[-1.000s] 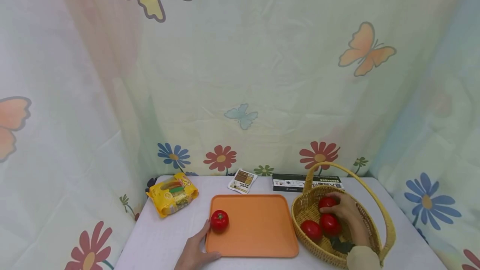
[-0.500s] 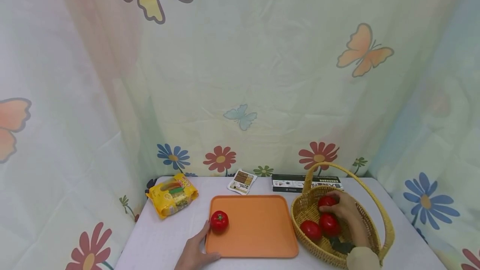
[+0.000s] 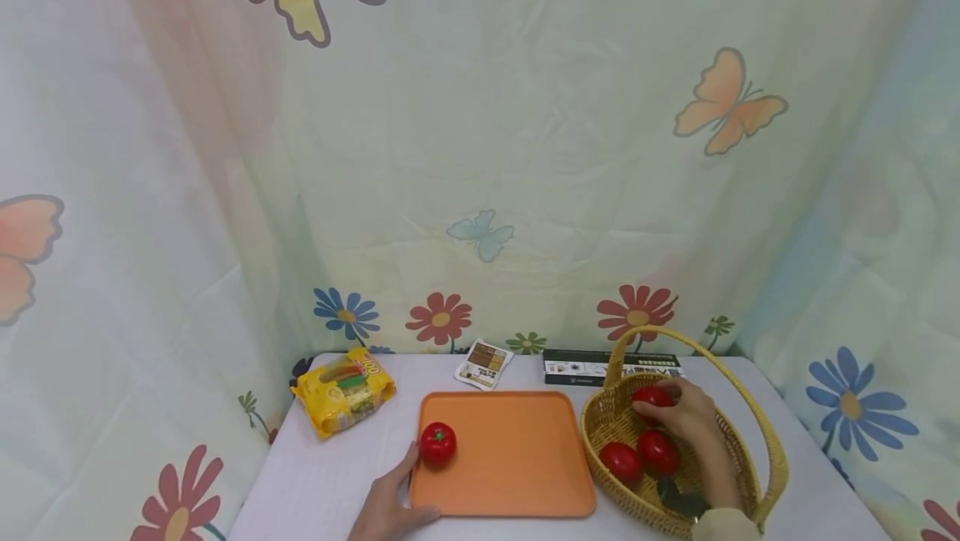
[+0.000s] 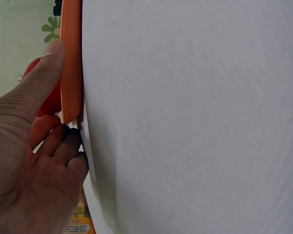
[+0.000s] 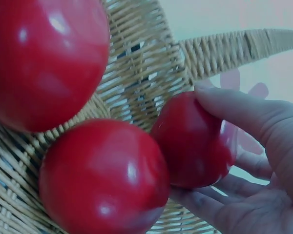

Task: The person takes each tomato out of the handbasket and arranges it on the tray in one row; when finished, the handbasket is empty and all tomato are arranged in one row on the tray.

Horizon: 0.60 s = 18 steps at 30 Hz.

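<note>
My left hand (image 3: 392,501) holds the near left corner of an orange tray (image 3: 517,453). In the left wrist view the thumb (image 4: 45,68) lies along the tray's side, with the other fingers bent at the corner. A red tomato (image 3: 438,444) with a green top sits on the tray beside the fingertips. Inside a wicker basket (image 3: 611,491) on the right, my right hand (image 3: 686,416) grips a red apple (image 5: 193,141) between thumb and fingers. Two more red fruits, a nearer one (image 3: 621,463) and a middle one (image 3: 659,452), lie close to it.
The basket's tall handle (image 3: 757,403) arches beside my right forearm. A dark green thing (image 3: 678,498) shows by that wrist. At the back stand a yellow food packet (image 3: 345,391), a white and brown sachet (image 3: 483,364) and a flat black and white box (image 3: 577,368).
My right hand has shifted slightly up and to the left with the apple in its grip. The left hand, tray and tomato stay where they were.
</note>
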Motion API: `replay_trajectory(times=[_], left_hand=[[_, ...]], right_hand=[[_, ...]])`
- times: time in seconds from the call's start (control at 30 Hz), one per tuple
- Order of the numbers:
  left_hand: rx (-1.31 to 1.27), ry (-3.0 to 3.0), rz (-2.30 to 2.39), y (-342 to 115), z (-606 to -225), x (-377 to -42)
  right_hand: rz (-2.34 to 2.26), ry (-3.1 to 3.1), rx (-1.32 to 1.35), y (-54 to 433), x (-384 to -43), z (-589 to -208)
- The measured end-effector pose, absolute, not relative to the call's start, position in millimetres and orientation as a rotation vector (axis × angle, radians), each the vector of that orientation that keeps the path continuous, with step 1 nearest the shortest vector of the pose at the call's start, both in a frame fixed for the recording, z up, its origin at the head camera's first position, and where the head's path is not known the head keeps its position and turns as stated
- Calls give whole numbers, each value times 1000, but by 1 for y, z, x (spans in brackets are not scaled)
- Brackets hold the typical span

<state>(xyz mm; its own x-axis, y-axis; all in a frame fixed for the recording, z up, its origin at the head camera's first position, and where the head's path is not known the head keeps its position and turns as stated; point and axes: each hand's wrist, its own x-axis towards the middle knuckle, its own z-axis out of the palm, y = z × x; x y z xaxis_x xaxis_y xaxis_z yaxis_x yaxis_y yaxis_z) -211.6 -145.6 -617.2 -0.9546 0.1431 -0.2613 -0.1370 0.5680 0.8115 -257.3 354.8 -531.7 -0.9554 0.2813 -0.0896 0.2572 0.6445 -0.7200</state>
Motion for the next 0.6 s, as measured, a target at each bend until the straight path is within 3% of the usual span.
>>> replay_trajectory(times=[0.6], left_hand=[[-45, 2510, 1307, -143, -619, -213]], right_hand=[[1262, -2801, -483, 332, -235, -510]])
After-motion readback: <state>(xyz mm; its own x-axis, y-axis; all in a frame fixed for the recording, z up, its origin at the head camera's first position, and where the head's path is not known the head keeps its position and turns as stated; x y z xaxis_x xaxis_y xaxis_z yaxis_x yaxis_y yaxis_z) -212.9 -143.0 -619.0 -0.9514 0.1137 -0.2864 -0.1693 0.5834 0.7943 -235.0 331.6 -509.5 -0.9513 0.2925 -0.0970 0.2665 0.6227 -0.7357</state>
